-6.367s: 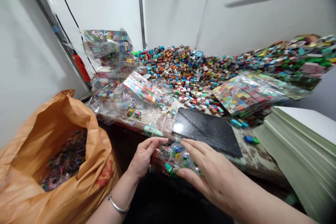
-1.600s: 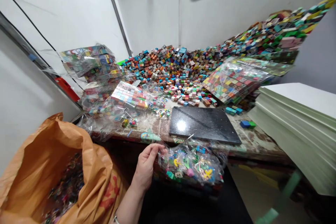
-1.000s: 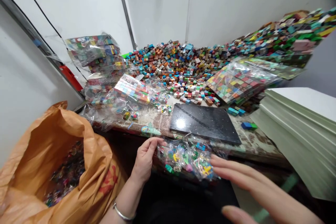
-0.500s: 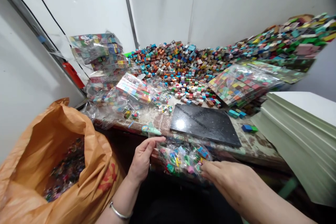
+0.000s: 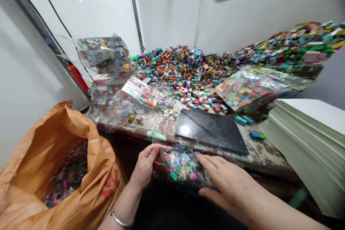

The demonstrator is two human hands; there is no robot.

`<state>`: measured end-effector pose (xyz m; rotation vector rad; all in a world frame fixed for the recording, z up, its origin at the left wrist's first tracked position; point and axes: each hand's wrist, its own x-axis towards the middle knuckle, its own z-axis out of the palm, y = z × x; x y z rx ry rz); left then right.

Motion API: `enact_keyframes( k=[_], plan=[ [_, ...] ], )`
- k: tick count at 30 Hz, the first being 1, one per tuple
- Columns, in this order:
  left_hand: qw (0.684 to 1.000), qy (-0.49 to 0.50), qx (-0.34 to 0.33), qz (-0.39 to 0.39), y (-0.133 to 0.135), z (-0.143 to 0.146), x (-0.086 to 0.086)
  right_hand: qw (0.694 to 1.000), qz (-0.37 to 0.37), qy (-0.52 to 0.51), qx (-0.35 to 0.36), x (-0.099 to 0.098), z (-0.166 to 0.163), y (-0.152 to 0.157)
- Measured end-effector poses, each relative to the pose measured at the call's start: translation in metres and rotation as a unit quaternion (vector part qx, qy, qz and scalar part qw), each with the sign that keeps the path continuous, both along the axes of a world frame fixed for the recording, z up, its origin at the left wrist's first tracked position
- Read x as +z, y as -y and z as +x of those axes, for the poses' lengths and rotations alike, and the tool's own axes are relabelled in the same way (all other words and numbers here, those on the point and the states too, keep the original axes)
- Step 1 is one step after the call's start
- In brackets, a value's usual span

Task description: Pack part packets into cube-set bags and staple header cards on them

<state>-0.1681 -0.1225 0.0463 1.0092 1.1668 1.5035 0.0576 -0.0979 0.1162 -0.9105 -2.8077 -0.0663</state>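
Note:
A clear plastic bag [image 5: 182, 167] filled with small colourful toy pieces lies at the table's front edge, low in the middle. My left hand [image 5: 145, 163] pinches the bag's upper left edge between thumb and forefinger, and a bracelet circles that wrist. Over the bag's right side reaches my right hand [image 5: 225, 178], its fingers stretched out and the thumb spread away below them. Its fingertips rest against the plastic, and nothing is gripped in it. Just beyond the bag lies a glossy black slab [image 5: 210, 129].
Behind the slab rises a large heap of coloured blocks [image 5: 185, 68]. Wrapped block sets [image 5: 104, 57] are stacked at left; another wrapped set [image 5: 250, 88] leans at right. An orange sack [image 5: 99, 151] stands lower left, and a stack of pale green sheets [image 5: 302, 151] at right.
My right hand has moved left and up over the bag, and its thumb has spread from the fingers. My left hand keeps its pinch. The view has tilted slightly.

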Motion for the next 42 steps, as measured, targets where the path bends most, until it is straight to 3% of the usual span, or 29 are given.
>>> enact_keyframes(
  k=[4,7,9,11,14,17,19,22,28,31,34,37,40,42],
  plan=[
    [0.999,-0.002,-0.043,0.011,-0.002,-0.005,0.004,0.994,-0.093,0.04,-0.037,0.002,-0.003,-0.003],
    [0.994,0.006,-0.111,0.021,-0.006,-0.007,0.009,0.988,-0.125,0.082,-0.045,0.007,-0.008,-0.008],
    [0.993,-0.003,-0.116,0.005,-0.009,-0.007,0.01,0.986,-0.13,0.103,-0.034,0.009,-0.009,-0.011],
    [0.996,-0.02,-0.087,-0.011,-0.012,-0.004,0.009,0.989,-0.109,0.099,-0.003,0.009,-0.01,-0.014],
    [0.998,-0.04,-0.052,-0.013,-0.014,0.0,0.006,0.998,-0.016,0.054,0.027,0.01,-0.01,-0.016],
    [0.998,-0.039,-0.041,-0.01,-0.015,0.002,0.004,0.997,0.081,-0.006,0.003,0.014,-0.01,-0.017],
    [0.999,-0.031,-0.04,-0.01,-0.015,0.001,0.004,0.995,0.098,-0.026,-0.008,0.017,-0.011,-0.018],
    [0.999,-0.017,-0.051,-0.01,-0.014,-0.001,0.003,0.998,0.043,-0.037,-0.006,0.022,-0.013,-0.024],
    [0.998,-0.009,-0.062,-0.005,-0.012,-0.002,0.002,0.98,-0.192,0.052,0.003,0.022,-0.013,-0.04],
    [0.998,-0.014,-0.057,-0.01,-0.012,-0.003,0.001,0.974,-0.216,0.057,-0.031,0.019,-0.013,-0.045],
    [1.0,0.009,-0.019,0.008,-0.004,-0.007,-0.017,0.975,-0.214,0.039,-0.042,0.02,-0.014,-0.049],
    [0.999,0.038,0.024,-0.014,0.015,-0.015,-0.055,0.974,-0.224,0.004,-0.035,0.028,-0.015,-0.049],
    [0.994,0.074,0.024,-0.083,0.036,-0.019,-0.09,0.972,-0.231,-0.035,-0.039,0.048,-0.02,-0.046],
    [0.989,0.109,-0.015,-0.098,0.046,-0.015,-0.099,0.964,-0.249,-0.066,-0.062,0.065,-0.024,-0.045]
  ],
)
